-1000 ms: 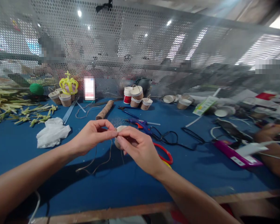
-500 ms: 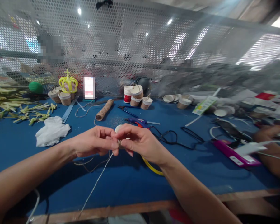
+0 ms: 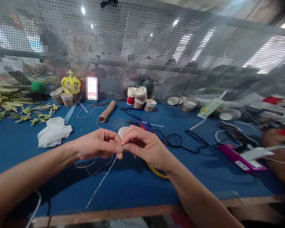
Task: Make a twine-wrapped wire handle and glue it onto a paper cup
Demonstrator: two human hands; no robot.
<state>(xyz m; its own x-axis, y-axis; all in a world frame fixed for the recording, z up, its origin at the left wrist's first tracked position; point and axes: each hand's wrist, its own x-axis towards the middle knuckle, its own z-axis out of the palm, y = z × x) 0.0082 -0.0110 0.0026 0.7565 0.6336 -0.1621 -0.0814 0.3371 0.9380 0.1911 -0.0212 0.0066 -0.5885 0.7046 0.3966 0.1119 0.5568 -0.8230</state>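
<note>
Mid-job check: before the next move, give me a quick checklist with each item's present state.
1. Left grip and right grip close together: ok, fingertips side by side.
2. What sits between the fingertips: cannot tell, too small and partly covered.
3. Clear view of the small cup: not ok, the hands cover most of it.
4. Pale strand clear of tools: ok, it runs from the left grip toward the table's front edge.
5. Twine roll away from both hands: ok, lying beyond them.
6. Glue gun cool: cannot tell; it lies just beyond the right grip.
</note>
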